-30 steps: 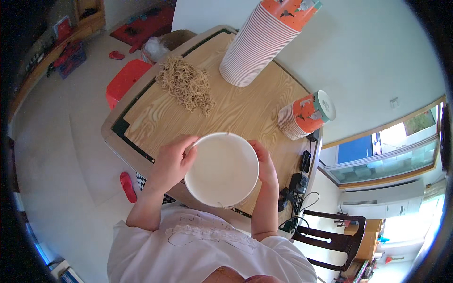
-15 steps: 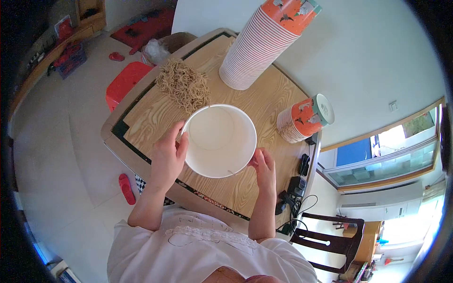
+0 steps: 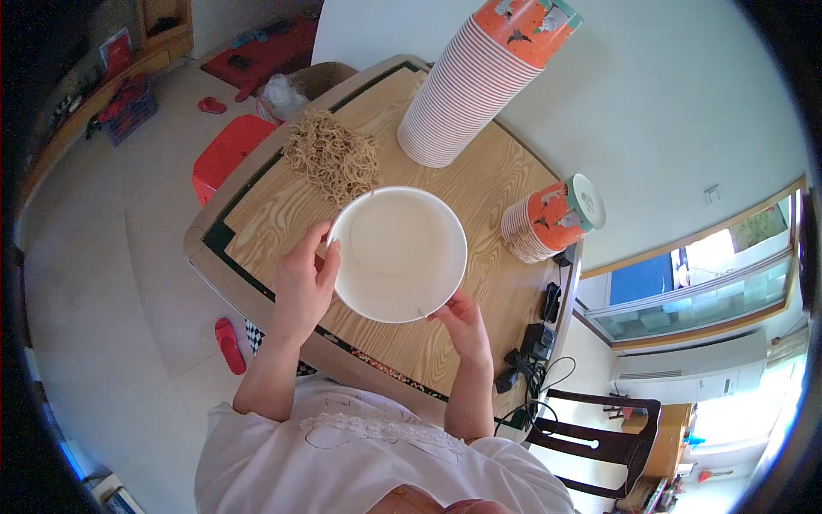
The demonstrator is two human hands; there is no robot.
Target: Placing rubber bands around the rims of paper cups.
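Head view: both hands [image 3: 301,287] grip white bowl's [image 3: 398,254] rim, apparently above table [image 3: 479,184].

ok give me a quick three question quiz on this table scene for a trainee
1. True or false: both hands hold the round white paper bowl.
2. Which lies closest beyond the bowl? A the pile of dry brown noodles; B the tall stack of orange-and-white paper bowls; C the short tipped stack of bowls.
3. Fill in: the bowl looks ____ inside.

Key: 1 true, left hand and right hand grip its rim; 2 A; 3 empty.
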